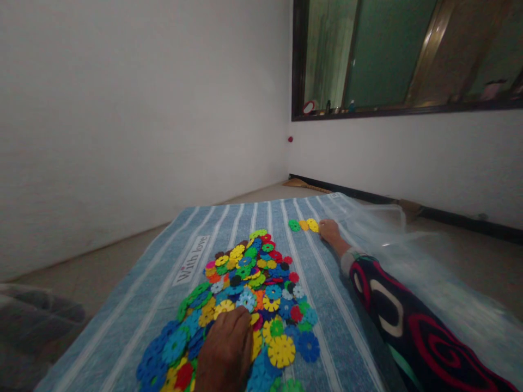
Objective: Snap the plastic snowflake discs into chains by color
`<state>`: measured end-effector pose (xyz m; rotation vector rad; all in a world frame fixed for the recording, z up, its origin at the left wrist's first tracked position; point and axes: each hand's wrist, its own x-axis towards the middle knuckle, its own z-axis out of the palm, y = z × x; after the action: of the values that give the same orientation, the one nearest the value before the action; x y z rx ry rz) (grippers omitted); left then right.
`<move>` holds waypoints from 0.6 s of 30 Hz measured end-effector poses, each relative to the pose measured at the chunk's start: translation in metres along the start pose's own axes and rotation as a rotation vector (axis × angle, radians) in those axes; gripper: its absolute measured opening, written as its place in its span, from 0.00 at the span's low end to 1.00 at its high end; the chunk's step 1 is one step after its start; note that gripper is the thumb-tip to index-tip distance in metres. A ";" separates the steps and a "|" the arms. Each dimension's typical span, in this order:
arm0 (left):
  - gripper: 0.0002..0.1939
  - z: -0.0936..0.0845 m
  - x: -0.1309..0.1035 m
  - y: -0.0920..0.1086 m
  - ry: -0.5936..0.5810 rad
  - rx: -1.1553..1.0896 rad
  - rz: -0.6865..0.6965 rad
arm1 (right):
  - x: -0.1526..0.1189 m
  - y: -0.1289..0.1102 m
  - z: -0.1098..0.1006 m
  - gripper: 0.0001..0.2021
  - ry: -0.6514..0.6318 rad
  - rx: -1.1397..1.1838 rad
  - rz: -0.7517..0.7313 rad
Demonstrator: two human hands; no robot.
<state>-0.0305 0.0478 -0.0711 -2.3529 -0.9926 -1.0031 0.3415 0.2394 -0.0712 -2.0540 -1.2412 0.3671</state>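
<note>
Left hand point(226, 348) on disc pile point(245, 294); right point(329, 230) beside yellow disc point(312, 225).

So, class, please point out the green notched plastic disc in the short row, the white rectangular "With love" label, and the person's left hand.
Green disc point(293, 225), head view, middle of its face.
White label point(192, 260), head view, middle of its strip.
Left hand point(224, 345), head view, back of the hand.

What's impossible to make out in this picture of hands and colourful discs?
All in the head view:
- Whether the left hand grips anything: its own back hides the fingertips.
- Whether the right hand holds a disc: its fingers are small and blurred.
- The lower layers of the disc pile: upper discs cover them.
- The pile's near end: cut off by the bottom edge.
- The window-ledge items: too small to identify.
</note>
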 end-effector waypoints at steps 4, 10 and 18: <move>0.08 -0.001 0.003 0.002 0.039 0.003 0.004 | -0.005 0.002 0.001 0.19 0.044 0.013 -0.007; 0.08 -0.002 0.005 0.002 0.035 0.015 0.010 | -0.031 0.001 0.003 0.20 0.120 0.083 -0.058; 0.07 0.000 0.008 0.004 0.107 -0.007 0.005 | -0.100 -0.002 0.008 0.16 0.129 0.255 -0.180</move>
<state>-0.0237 0.0487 -0.0650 -2.2800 -0.9433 -1.1201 0.2858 0.1568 -0.0864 -1.7090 -1.2224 0.2876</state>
